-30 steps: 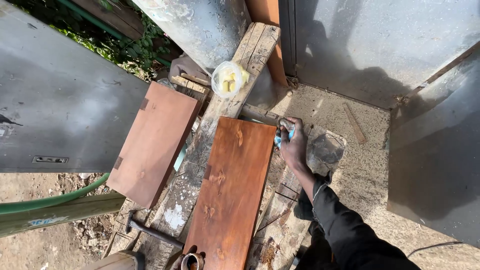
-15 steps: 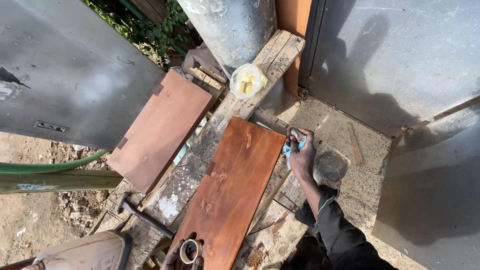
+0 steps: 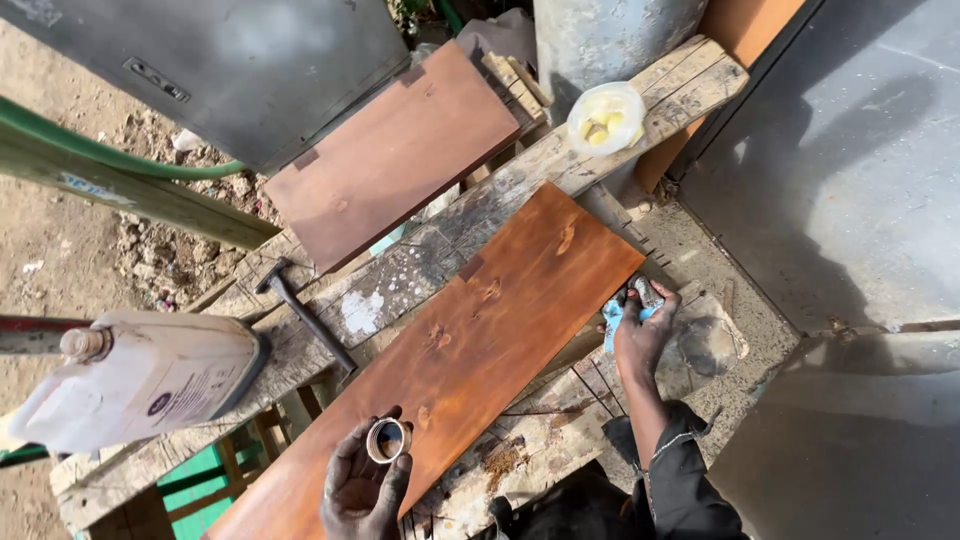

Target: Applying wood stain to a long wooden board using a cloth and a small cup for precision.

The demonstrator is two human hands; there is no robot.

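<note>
- Since half a second ago, the view has swung left and down: a white plastic jug (image 3: 140, 378), then barely in view at the bottom edge, now lies on its side at the left end of the rough wooden bench (image 3: 400, 290), and the left hand (image 3: 365, 485), earlier only peeking in at the bottom edge, is now fully in view.
- The left hand, stained dark, is closed around a small round metal cap (image 3: 388, 440), held open side up over the near end of the long reddish-brown stained board (image 3: 470, 345).
- That board lies diagonally across the bench, its far end pointing toward the top right.
- The right hand (image 3: 640, 335) rests at the board's right edge near the far end, fingers bunched on a blue cloth (image 3: 613, 318) and a small dark item that cannot be made out.
- The two hands are well apart, one at each end of the board.
- A second, duller brown board (image 3: 395, 155) lies on the far side of the bench, partly under a grey metal sheet (image 3: 250, 70).
- A hammer (image 3: 305, 315) lies on the bench between the jug and the stained board.
- A pale yellow plastic bag (image 3: 605, 118) sits on the bench's far end, beside a grey post (image 3: 610, 35).
- A green hose (image 3: 100, 150) runs across the dirt at the left.
</note>
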